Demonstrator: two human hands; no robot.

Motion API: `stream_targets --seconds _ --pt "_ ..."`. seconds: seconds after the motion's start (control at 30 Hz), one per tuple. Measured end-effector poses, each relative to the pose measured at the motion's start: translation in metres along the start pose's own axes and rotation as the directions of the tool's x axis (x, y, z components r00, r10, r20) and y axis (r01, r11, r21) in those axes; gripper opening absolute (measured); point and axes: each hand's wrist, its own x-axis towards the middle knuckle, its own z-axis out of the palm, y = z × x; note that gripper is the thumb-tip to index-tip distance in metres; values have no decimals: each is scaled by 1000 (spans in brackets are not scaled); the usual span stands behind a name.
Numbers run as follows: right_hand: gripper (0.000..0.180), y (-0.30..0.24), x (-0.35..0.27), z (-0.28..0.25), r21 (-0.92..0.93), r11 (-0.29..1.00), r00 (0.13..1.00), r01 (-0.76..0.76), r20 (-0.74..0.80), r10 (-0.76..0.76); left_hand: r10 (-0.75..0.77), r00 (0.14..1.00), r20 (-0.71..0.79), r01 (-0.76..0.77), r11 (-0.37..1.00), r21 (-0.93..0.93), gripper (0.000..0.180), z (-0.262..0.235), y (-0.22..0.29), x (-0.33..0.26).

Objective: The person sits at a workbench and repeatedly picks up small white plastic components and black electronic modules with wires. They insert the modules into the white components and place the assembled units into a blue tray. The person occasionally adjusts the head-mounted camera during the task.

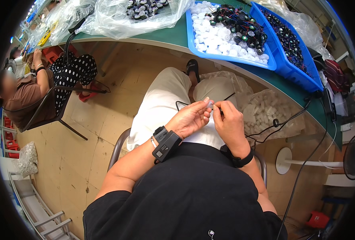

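Observation:
Above my lap, my left hand (191, 119) is closed, thumb and fingers pinching a small translucent whitish plastic piece (210, 105). My right hand (230, 122) meets it from the other side, thumb and forefinger pinched close against that piece. What the right fingertips grip is too small to make out. Just beyond the hands, a blue tray (190, 38) rests on the green table. White plastic caps (214, 34) fill its left part, and small dark round parts with thin red and black wires (245, 34) are heaped on its right.
A second blue bin (305, 76) of dark wired parts stands at the right on the green table (177, 34). Clear bags (113, 18) lie at the back. A bag of white pieces (269, 106) sits under the edge. Black cables (301, 160) hang right; a seated person (27, 94) is left.

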Motion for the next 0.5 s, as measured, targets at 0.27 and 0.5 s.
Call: stream_targets --seconds 0.27,0.5 --pt "5 -2 0 1 20 1000 1000 -24 -6 24 -21 1000 6 21 1000 0 20 1 0 0" --pt "6 1 -2 4 -2 1000 1000 -18 -9 18 12 999 47 -16 995 97 18 -3 -4 2"
